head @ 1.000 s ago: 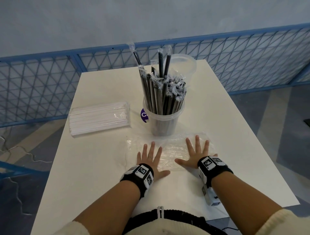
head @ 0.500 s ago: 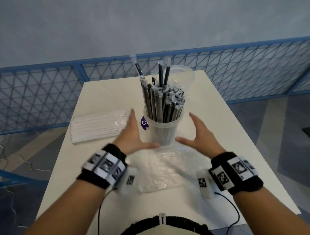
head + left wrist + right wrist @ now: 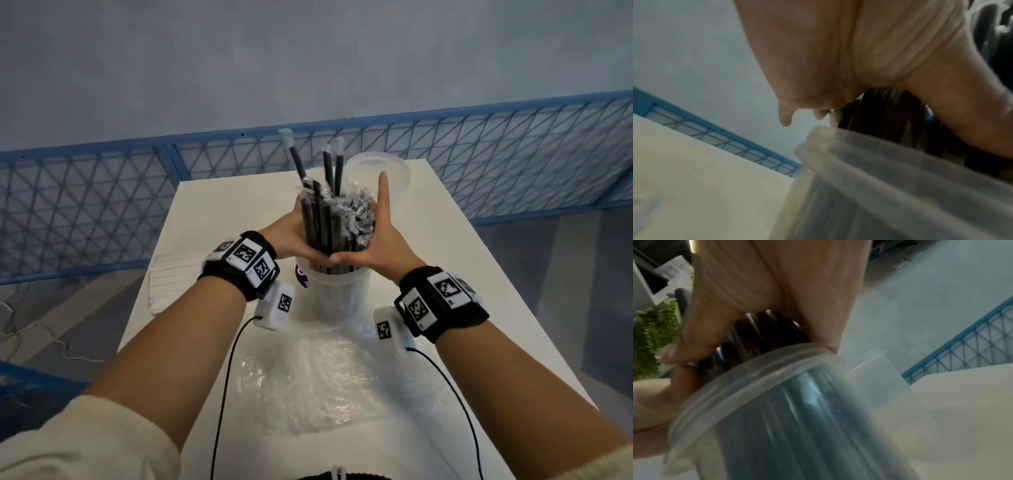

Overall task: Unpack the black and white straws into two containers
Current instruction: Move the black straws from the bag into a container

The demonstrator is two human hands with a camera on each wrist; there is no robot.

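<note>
Black straws [image 3: 323, 228] stand bunched in a clear cup [image 3: 337, 294] mid-table [image 3: 445, 274]. Both the left hand [image 3: 286, 236] and right hand [image 3: 373, 240] are wrapped round the bundle just above the rim, thumbs touching in front (right forefinger points straight up). Three straws poke above the rest. Packed white straws [image 3: 174, 284] lie left of the cup, a second cup [image 3: 394, 171] stands behind it, and a clear wrapper [image 3: 308, 387] lies flat nearer the person.

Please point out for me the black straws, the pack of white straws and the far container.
black straws [image 3: 322, 236], head view, middle of the bundle.
pack of white straws [image 3: 171, 287], head view, top face of the pack.
far container [image 3: 402, 171], head view, right side of its rim.
</note>
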